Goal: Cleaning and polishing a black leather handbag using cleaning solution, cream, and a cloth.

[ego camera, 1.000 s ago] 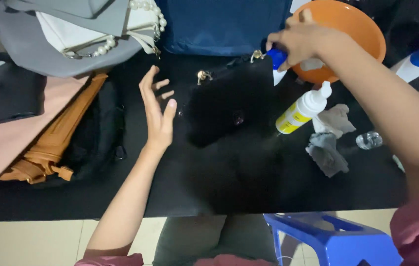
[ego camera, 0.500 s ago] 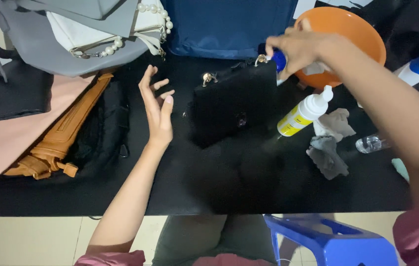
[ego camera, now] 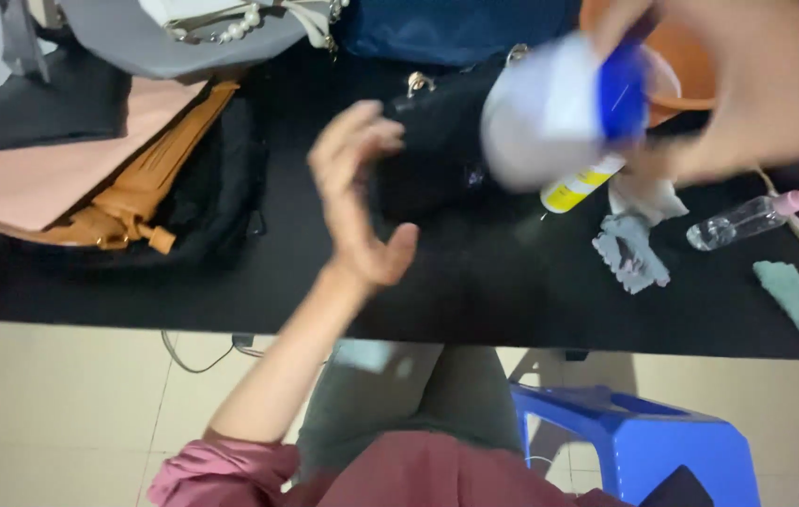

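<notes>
right hand (ego camera: 747, 84): motion-blurred, cut by top edge | white bottle (ego camera: 550, 117): blurred | black handbag (ego camera: 437, 141): partly hidden

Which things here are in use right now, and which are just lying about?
In use:
right hand holding the white bottle with blue cap
left hand, open, over the black handbag

Lying about:
orange bowl
yellow-labelled bottle
clear spray bottle
grey cloths
tan bag
blue stool

R hand (ego camera: 756, 84) grips blurred white bottle w/ blue cap (ego camera: 559, 108); L hand (ego camera: 357, 202) open above black table (ego camera: 230, 282).
</notes>
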